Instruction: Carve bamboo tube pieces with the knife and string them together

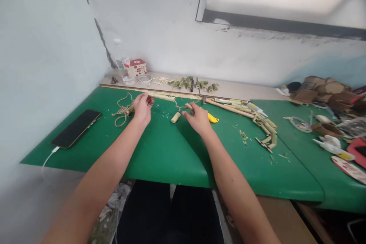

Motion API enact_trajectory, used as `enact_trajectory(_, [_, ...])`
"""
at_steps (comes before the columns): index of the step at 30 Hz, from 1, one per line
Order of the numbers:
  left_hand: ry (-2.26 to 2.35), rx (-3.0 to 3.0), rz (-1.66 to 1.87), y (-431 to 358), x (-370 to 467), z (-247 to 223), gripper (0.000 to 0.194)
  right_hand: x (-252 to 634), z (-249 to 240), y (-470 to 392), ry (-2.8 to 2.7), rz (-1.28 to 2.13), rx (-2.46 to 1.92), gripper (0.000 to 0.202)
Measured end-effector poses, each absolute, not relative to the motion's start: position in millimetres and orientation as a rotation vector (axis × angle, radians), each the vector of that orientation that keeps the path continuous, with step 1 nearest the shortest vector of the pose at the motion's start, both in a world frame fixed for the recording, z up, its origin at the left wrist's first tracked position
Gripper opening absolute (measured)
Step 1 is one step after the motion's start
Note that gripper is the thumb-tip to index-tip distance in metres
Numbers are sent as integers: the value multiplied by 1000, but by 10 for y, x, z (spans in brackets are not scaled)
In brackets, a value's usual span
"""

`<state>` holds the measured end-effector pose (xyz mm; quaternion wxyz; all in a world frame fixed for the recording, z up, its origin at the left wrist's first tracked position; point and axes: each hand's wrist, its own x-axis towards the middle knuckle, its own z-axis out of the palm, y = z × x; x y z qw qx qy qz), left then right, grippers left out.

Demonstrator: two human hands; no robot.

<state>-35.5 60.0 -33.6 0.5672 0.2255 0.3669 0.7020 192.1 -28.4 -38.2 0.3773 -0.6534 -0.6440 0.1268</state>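
Observation:
My left hand (143,107) pinches the left end of a long, pale bamboo stick (162,97). From the stick's right end a thin twine (177,105) runs down toward my right hand (198,117). That hand is closed on a short bamboo piece (188,105) between thumb and fingers. Just below the twine, a short cut bamboo tube (175,117) lies on the green mat (171,148). A loose tangle of twine (122,114) is left of my left hand. Beside my right hand lies a curved yellow object (213,118), partly hidden by the hand.
A phone (76,127) on a cable lies at left. Behind stand a bottle (124,66), a patterned box (137,68), a tape roll (144,79) and several bamboo pieces (187,83). At right are a hammer (228,107), joined bamboo tubes (268,129) and cardboard clutter (328,87).

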Motion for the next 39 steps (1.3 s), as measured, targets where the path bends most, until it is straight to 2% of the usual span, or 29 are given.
enact_trajectory(10, [825,583,1579,550,-319,-308,25,1806,-430,-286,-1685,376,-1556,18])
enact_trajectory(22, [887,613,1627,553,-331,-305,23,1722,-299,-354,-1566,408,-1422,30])
enact_trajectory(31, [884,650,1602,544,-309,-315,25,1709,-276,-369,-1605,419,-1456,27])
enact_trajectory(39, [867,653,1589,534,-313,-303,22,1724,-304,-349,-1603,419,-1516,35])
